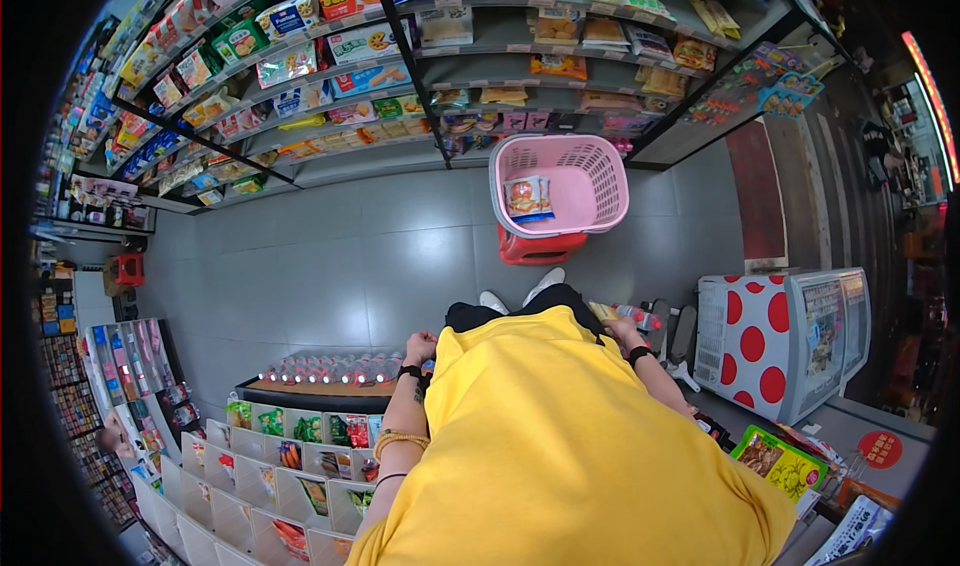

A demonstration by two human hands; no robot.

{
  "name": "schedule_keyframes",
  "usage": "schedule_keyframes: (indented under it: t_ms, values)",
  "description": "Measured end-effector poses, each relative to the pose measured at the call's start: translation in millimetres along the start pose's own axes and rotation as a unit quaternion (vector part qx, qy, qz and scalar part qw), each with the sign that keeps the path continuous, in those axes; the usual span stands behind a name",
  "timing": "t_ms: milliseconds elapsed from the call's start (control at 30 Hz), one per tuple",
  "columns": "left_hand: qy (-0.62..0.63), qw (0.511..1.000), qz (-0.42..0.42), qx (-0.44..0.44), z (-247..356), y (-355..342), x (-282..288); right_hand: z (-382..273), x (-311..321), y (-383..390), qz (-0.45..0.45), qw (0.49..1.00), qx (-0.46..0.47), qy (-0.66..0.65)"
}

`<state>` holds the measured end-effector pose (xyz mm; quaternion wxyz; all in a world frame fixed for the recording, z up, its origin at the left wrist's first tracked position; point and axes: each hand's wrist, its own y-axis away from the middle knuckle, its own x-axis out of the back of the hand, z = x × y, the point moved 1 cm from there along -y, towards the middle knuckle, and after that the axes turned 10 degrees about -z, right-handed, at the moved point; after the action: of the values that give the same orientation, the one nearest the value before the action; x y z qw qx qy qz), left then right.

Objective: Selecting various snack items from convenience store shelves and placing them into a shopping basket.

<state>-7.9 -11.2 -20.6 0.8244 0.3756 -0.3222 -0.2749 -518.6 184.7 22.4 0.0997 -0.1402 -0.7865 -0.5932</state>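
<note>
My left hand [421,346] hangs beside my left hip with its fingers curled in. Whether anything is inside that hand is hidden. On the other side, my right hand [627,334] is closed at my right hip on a pale yellow packet [604,312], partly covered by the fingers and shirt. Ahead of my feet, a pink shopping basket [612,191] rests on a red stool [540,249]. Snack packets [528,198] with blue and orange print lie at the left inside the basket. Neither hand touches the basket.
Stocked snack shelves [300,101] curve along the far side. A white freezer [712,356] with red dots stands at the right. Behind my left arm are a row of bottles [330,368] and a white divided rack [235,456] of packets. Grey tiled floor [330,266] lies ahead.
</note>
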Motion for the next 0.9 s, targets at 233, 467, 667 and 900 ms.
schedule_keyframes:
  t_ms: [233, 467, 667, 900]
  values:
    - [-0.036, 0.999, -0.009, 0.023, 15, 3, 8, 5, 0, -8, 0.027, 0.999, 0.019, 0.02]
    - [-0.052, 0.998, -0.001, 0.018, 23, 14, 8, -5, -2, -5, 0.005, 1.0, -0.003, -0.03]
    - [0.003, 1.0, 0.005, -0.002, 0, 10, 3, -11, -5, 3, 0.021, 1.0, 0.006, -0.013]
    - [0.019, 1.0, 0.008, -0.018, -10, -1, -1, 14, -5, -24, 0.028, 0.999, 0.008, 0.012]
